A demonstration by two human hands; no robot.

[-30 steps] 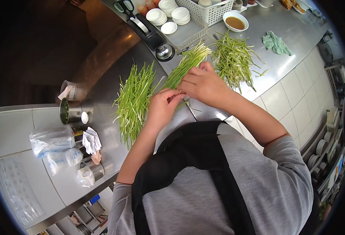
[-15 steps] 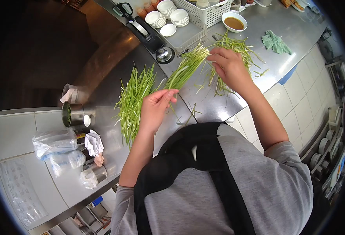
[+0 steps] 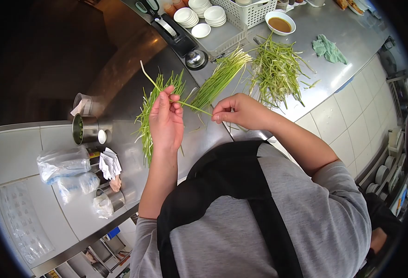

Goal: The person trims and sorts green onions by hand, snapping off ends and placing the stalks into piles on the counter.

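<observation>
A single long chive stalk [image 3: 194, 107] stretches between my hands. My left hand [image 3: 167, 118] grips its middle between thumb and fingers, and the pale end sticks up past the fingertips. My right hand [image 3: 245, 112] pinches the other end. Partly behind my left hand lies a loose pile of chives [image 3: 147, 132]. A neater bundle of chives [image 3: 220, 78], pale ends aligned at the far end, rests between the hands on the steel counter. To its right is a tangled heap of green and yellowish strands [image 3: 280, 69].
Beyond the bundle stand a call bell [image 3: 196, 59], a black tape dispenser [image 3: 175, 38] and stacked white dishes [image 3: 186, 17]. A bowl of brown sauce [image 3: 280, 23] and a green cloth [image 3: 329, 49] sit at the far right. Metal pots [image 3: 85, 129] and plastic bags [image 3: 65, 164] are left.
My right hand has come back from beside the bundle's pale ends toward my body and now pinches a stalk. My left hand has moved left and up, away from the bundle, holding that stalk.
</observation>
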